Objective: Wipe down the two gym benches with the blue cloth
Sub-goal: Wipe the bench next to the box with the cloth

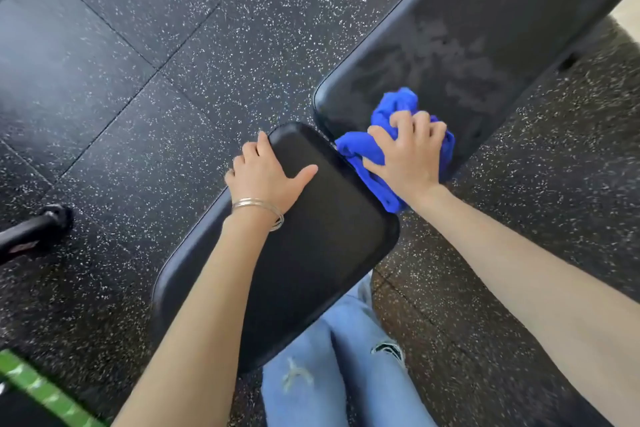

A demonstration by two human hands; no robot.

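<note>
A black padded bench runs from the bottom middle to the top right in two parts: a short seat pad (311,253) close to me and a long back pad (485,28) beyond it. My right hand (405,156) grips a bunched blue cloth (391,111) and presses it on the near end of the long pad, by the gap between the pads. Wet streaks show on the long pad past the cloth. My left hand (266,173) rests on the far left corner of the seat pad, thumb on top, fingers over the edge. Only one bench is in view.
Black speckled rubber floor tiles (156,45) surround the bench. A black metal foot (38,229) of other equipment lies at the left edge. A green strap (41,388) crosses the bottom left corner. My jeans-clad legs (339,367) stand beside the seat pad.
</note>
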